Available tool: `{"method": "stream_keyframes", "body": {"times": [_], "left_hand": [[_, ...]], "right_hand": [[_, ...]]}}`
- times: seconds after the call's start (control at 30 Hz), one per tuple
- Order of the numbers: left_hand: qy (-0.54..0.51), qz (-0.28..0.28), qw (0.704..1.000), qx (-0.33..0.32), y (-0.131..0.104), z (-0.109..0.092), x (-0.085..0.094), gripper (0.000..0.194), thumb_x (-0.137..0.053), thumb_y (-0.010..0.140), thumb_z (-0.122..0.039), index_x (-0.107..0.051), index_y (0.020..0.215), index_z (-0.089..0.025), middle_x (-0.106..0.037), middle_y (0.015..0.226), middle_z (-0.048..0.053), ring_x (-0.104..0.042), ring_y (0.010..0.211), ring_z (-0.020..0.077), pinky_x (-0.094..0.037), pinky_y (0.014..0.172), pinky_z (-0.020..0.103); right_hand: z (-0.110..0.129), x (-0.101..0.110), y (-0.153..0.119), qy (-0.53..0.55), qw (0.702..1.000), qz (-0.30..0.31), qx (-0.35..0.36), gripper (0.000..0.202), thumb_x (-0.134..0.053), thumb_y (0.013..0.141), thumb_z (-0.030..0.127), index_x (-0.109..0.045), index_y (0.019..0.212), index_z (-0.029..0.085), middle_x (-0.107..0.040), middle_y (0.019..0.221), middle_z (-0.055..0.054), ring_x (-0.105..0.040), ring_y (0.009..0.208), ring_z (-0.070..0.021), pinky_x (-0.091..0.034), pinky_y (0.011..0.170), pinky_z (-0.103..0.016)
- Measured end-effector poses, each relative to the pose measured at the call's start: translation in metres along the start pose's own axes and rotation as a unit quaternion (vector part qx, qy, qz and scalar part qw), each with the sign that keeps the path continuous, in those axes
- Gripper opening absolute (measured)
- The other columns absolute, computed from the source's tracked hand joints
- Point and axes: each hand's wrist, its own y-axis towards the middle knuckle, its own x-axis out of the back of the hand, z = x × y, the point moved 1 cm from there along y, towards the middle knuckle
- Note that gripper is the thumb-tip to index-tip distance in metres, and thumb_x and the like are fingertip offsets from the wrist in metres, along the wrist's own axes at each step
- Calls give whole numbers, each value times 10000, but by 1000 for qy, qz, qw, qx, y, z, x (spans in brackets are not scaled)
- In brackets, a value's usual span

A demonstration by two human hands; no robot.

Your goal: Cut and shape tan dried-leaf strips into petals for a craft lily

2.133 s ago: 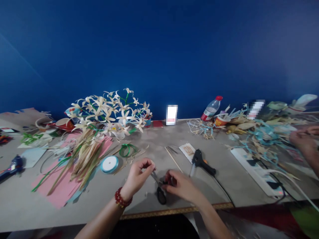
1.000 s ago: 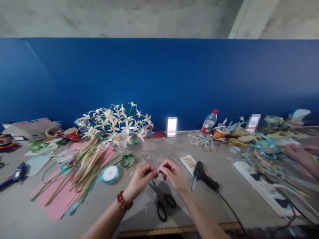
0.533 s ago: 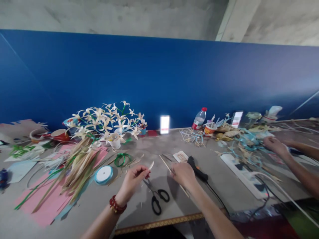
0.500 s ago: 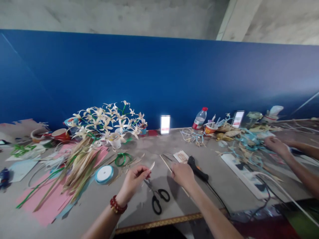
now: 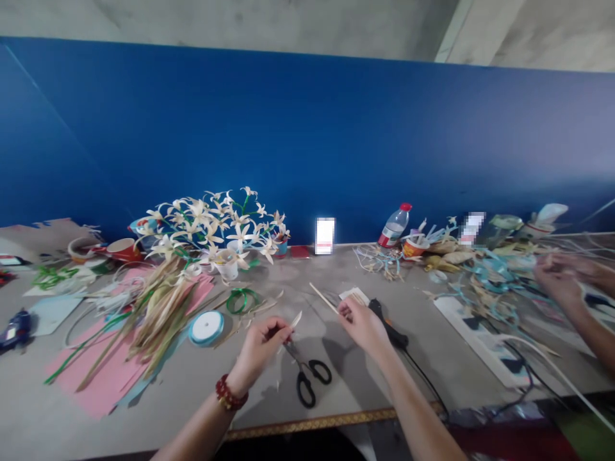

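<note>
My left hand, with a red bead bracelet at the wrist, pinches a small pale petal-like strip, its tip pointing up and right. My right hand has its fingers closed round a thin light stick that slants up to the left. Black-handled scissors lie on the table between both hands, their blades partly behind my left fingers. Just beyond my right hand are a black glue gun with its cord and a small white card, partly covered.
Left of my hands are a ribbon spool, dried husk strips and pink paper. Potted white flowers stand behind. A power strip and cords lie to the right, near another person's hands. A bottle stands at the back.
My right hand has raised the stick slightly from the table, uncovering more of the surface beneath. My left hand keeps its pinch on the strip. The whole view has shifted a little.
</note>
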Motion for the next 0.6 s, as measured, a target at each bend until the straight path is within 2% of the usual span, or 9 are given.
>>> {"method": "stream_keyframes", "body": {"times": [0.1, 0.27, 0.37, 0.47, 0.6], "left_hand": [[0, 1, 1000, -1, 1, -3, -1, 329, -637, 838, -464, -668, 737, -152, -642, 686, 27, -577, 675, 160, -433, 646, 248], [-3, -5, 999, -38, 6, -16, 5, 317, -645, 825, -463, -664, 740, -159, -632, 741, 32, -560, 685, 156, -436, 658, 250], [-9, -12, 999, -37, 9, -19, 9, 307, -648, 821, -458, -674, 762, -158, -639, 732, 31, -562, 687, 158, -438, 665, 253], [-14, 2, 1000, -21, 6, -15, 8, 300, -646, 832, -448, -668, 759, -157, -625, 696, 23, -561, 678, 156, -434, 656, 249], [-42, 52, 998, -17, -6, -8, -5, 294, -650, 844, -446, -663, 769, -162, -631, 749, 35, -577, 711, 159, -456, 694, 262]], "right_hand": [[-6, 0, -5, 84, 996, -3, 9, 144, -510, 809, 212, -600, 921, 203, -663, 806, -32, -639, 680, -181, -502, 641, -286], [-14, -4, -14, 217, 976, 4, -3, 228, -509, 855, 388, -587, 959, 201, -646, 743, -11, -590, 520, -145, -483, 436, -239], [-20, 2, -17, 263, 965, -8, -12, 301, -557, 842, 465, -589, 958, 189, -640, 720, -8, -561, 484, -129, -482, 424, -240], [-27, 22, -19, 337, 938, -75, -37, 354, -636, 814, 493, -624, 981, 181, -648, 713, -14, -564, 507, -129, -493, 470, -250], [-27, 46, -20, 443, 876, -178, -69, 412, -793, 699, 458, -677, 987, 187, -707, 763, -44, -649, 672, -180, -538, 628, -296]]}}
